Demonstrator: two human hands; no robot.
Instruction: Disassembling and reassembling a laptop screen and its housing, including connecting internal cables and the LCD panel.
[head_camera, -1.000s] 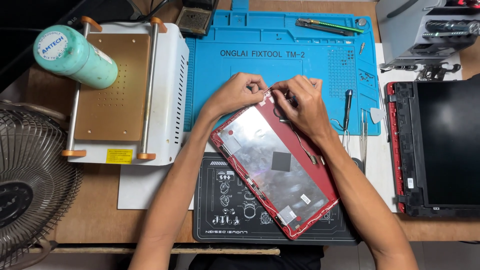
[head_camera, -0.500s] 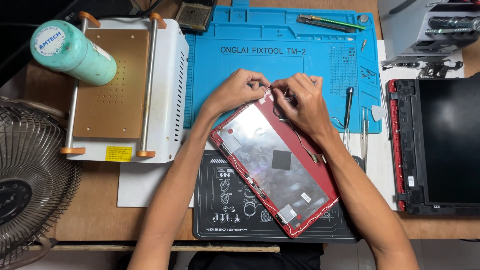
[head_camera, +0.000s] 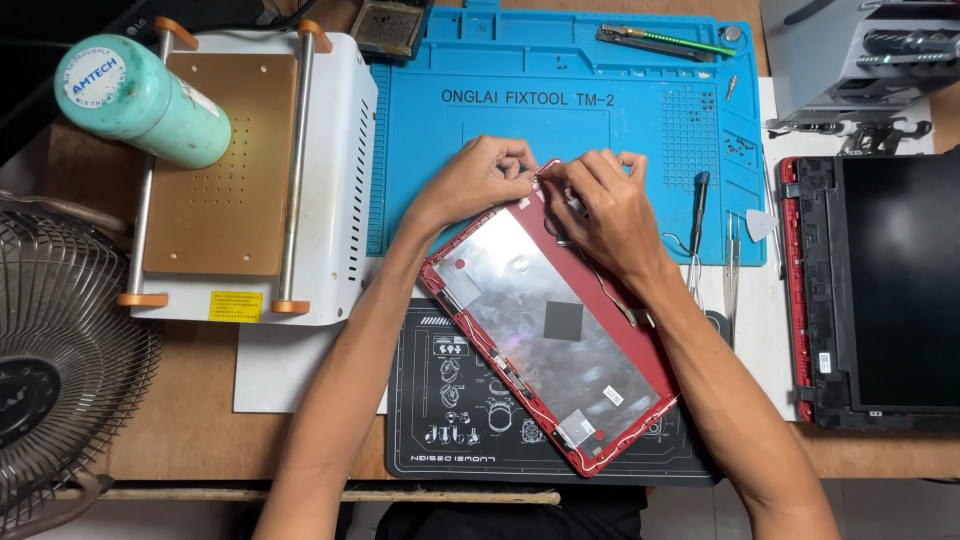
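Note:
A red laptop lid shell (head_camera: 560, 330) with a silver foil inner face lies diagonally across a blue silicone work mat (head_camera: 560, 110) and a black mat (head_camera: 450, 440). Both hands meet at its far top corner. My left hand (head_camera: 480, 175) pinches that corner's rim with fingers closed. My right hand (head_camera: 610, 205) rests over the upper right edge, fingertips pressing on something small and pale at the same corner; what it is cannot be made out. Thin wires run along the shell's left edge.
A white heating separator machine (head_camera: 250, 170) with a teal cylinder (head_camera: 140, 100) on it stands at the left, a fan (head_camera: 60, 370) below it. A screwdriver (head_camera: 697, 215), tweezers (head_camera: 733, 265) and a laptop base with dark screen (head_camera: 880, 290) lie at the right. A grey unit (head_camera: 850, 60) sits top right.
The hands stay at the shell's top corner with only small finger shifts. The shell has not moved.

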